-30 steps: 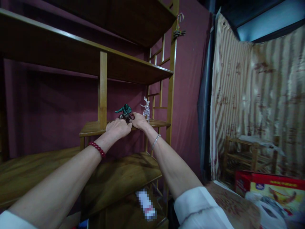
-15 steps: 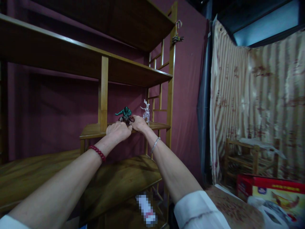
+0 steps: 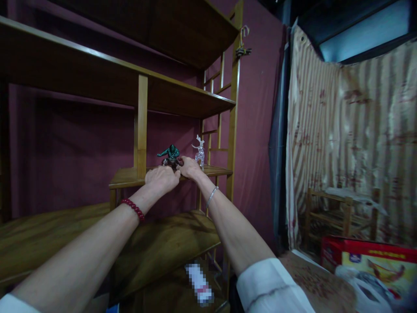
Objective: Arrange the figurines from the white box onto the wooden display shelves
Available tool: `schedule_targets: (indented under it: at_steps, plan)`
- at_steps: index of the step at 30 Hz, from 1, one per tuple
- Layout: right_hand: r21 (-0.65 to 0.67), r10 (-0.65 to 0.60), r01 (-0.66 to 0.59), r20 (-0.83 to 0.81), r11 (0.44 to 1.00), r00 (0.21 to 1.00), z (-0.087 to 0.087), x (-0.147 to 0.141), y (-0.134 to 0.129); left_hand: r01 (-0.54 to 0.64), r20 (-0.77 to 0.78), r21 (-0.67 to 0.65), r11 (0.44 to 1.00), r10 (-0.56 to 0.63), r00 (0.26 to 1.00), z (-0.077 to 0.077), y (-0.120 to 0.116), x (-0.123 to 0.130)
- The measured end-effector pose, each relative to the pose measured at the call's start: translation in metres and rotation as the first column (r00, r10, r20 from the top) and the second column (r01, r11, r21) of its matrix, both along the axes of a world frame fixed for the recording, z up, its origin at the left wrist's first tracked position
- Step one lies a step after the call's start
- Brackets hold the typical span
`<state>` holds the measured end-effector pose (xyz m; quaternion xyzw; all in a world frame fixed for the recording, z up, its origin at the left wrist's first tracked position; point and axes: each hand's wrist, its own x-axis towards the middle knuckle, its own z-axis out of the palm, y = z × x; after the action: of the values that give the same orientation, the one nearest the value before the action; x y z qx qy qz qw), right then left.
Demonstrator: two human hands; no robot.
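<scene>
Figurine (image 3: pixel 172 152) is at the shelf (image 3: pixel 125 176), left of the deer (image 3: pixel 200 152), its low right side pinched in the nearly closed grip of the right hand (image 3: pixel 190 168), while the left hand (image 3: pixel 162 177) curls before it, its hold too hidden to tell.

Two figurines (image 3: pixel 171 152) (image 3: pixel 200 154) and two bracelets (image 3: pixel 133 208) (image 3: pixel 212 196)

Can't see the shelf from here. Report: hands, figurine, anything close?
Left hand before figurine, right hand at its side; grips unclear. Figurine upright, base hidden. Clear deer close beside right hand.
</scene>
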<state>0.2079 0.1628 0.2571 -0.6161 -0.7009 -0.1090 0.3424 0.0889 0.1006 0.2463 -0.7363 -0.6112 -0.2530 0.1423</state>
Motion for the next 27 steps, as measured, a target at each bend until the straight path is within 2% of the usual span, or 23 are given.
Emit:
schedule_targets:
  at_steps: [3, 7, 12, 17, 19, 21, 24, 25, 26, 27]
  plan:
    - [0.015, -0.015, 0.015, 0.015, 1.0, 1.0, 0.0, 0.0, 0.0, 0.008, -0.014, 0.035, 0.999, -0.008, 1.0, -0.002, 0.0, -0.001]
    - [0.027, -0.018, 0.017, 0.013, 0.999, 1.0, -0.001, 0.001, 0.001, 0.048, -0.035, 0.213, 0.976, -0.042, 0.999, -0.009, -0.001, -0.003]
    - [0.097, 0.024, -0.016, -0.082, 0.995, 0.996, -0.006, 0.003, -0.001, 0.177, -0.059, 0.426, 0.887, -0.168, 0.984, -0.022, -0.005, -0.008]
    - [0.246, 0.148, -0.088, -0.237, 0.965, 0.96, -0.014, 0.007, -0.006, 0.323, -0.059, 0.488, 0.811, -0.338, 0.939, -0.046, -0.013, -0.021]
    - [0.351, 0.245, -0.127, -0.314, 0.928, 0.917, -0.02, 0.007, -0.012, 0.412, -0.081, 0.508, 0.757, -0.434, 0.897, -0.055, -0.02, -0.029]
    - [0.477, 0.386, -0.176, -0.387, 0.861, 0.838, -0.03, 0.006, -0.022, 0.504, -0.111, 0.532, 0.68, -0.534, 0.838, -0.058, -0.032, -0.037]
    - [0.64, 0.602, -0.24, -0.435, 0.73, 0.67, -0.054, 0.003, -0.046, 0.646, -0.209, 0.563, 0.517, -0.667, 0.716, -0.057, -0.057, -0.05]
    - [0.663, 0.65, -0.262, -0.441, 0.701, 0.619, -0.064, 0.001, -0.056, 0.688, -0.25, 0.554, 0.469, -0.695, 0.674, -0.061, -0.066, -0.056]
    - [0.676, 0.678, -0.271, -0.456, 0.685, 0.576, -0.075, -0.001, -0.066, 0.726, -0.279, 0.536, 0.431, -0.721, 0.635, -0.071, -0.074, -0.063]
    - [0.671, 0.691, -0.287, -0.471, 0.684, 0.548, -0.086, -0.003, -0.076, 0.749, -0.289, 0.521, 0.409, -0.742, 0.605, -0.088, -0.081, -0.072]
